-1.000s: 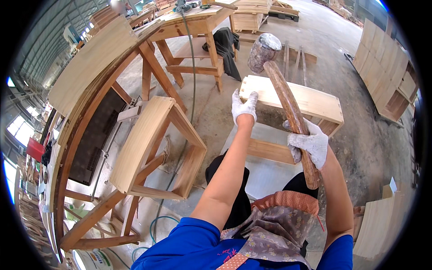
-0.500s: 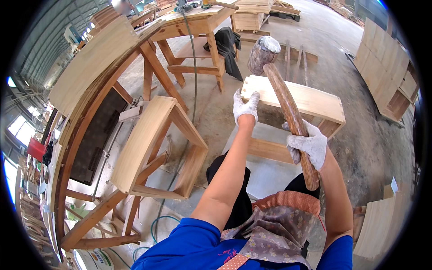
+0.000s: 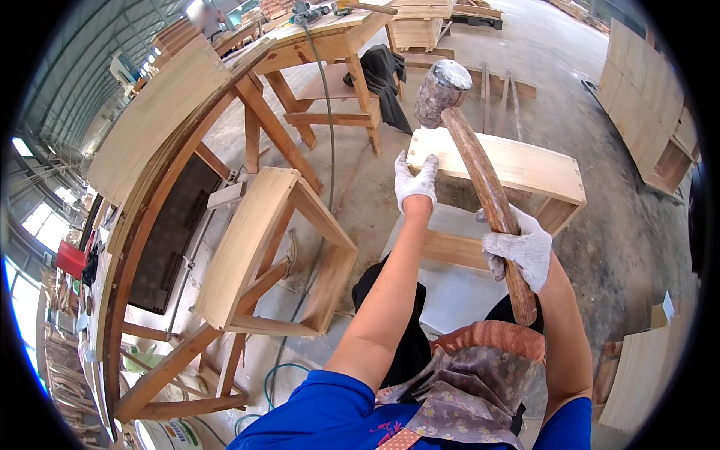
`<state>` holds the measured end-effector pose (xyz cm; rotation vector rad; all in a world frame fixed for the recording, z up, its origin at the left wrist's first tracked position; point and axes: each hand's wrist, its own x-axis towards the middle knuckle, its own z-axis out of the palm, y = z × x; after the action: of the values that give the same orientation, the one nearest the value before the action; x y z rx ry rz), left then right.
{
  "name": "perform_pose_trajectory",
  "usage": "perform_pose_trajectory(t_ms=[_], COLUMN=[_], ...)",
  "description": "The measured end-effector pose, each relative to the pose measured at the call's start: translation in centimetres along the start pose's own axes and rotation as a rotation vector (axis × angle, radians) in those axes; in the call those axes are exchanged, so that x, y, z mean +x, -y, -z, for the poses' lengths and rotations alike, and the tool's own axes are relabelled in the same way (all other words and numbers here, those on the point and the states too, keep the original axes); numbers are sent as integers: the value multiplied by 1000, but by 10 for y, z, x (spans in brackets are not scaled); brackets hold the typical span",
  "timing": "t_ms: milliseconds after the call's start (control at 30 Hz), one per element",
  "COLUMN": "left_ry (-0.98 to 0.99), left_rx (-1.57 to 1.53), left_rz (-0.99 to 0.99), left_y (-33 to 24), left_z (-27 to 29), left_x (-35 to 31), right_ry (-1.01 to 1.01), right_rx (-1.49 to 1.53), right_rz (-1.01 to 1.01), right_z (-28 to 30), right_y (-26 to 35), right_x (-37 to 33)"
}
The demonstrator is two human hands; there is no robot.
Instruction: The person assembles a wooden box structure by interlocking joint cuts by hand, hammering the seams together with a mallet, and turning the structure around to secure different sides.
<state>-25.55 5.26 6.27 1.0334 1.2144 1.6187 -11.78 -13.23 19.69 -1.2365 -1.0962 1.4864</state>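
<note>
My right hand [image 3: 525, 247], in a light work glove, is closed round the handle of a large wooden mallet [image 3: 484, 184]. The mallet's thick, pale-topped head is raised past the far edge of a pale wooden box frame [image 3: 532, 172]. Also gloved, my left hand [image 3: 415, 184] grips the frame's left end, thumb on the near side. The frame stands on edge on a light grey surface in front of my knees, one long board facing up. Part of that board is hidden behind the mallet handle.
A second wooden frame [image 3: 251, 247] leans at my left on the braces of a wooden workbench [image 3: 161, 172]. A hose [image 3: 330, 135] hangs from a farther table [image 3: 322, 49]. Wooden cabinets [image 3: 645, 97] stand at far right, boards [image 3: 641, 375] at near right.
The whole scene has shifted slightly right and down in the picture. Both hands keep their holds, and the mallet stays raised over the frame.
</note>
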Motion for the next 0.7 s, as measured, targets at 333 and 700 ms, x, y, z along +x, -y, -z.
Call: perform_pose_trajectory(t_ms=[333,700], left_ry=[21,-27], left_rx=[10,105], left_rz=[19,5], left_y=[-12,5], left_z=[-7,-4], left_x=[-6,5], right_ry=[-8,-71], right_rx=[14,-73], right_rz=[18,-21], right_z=[5,6], right_y=[-1,4], right_x=[-5,10])
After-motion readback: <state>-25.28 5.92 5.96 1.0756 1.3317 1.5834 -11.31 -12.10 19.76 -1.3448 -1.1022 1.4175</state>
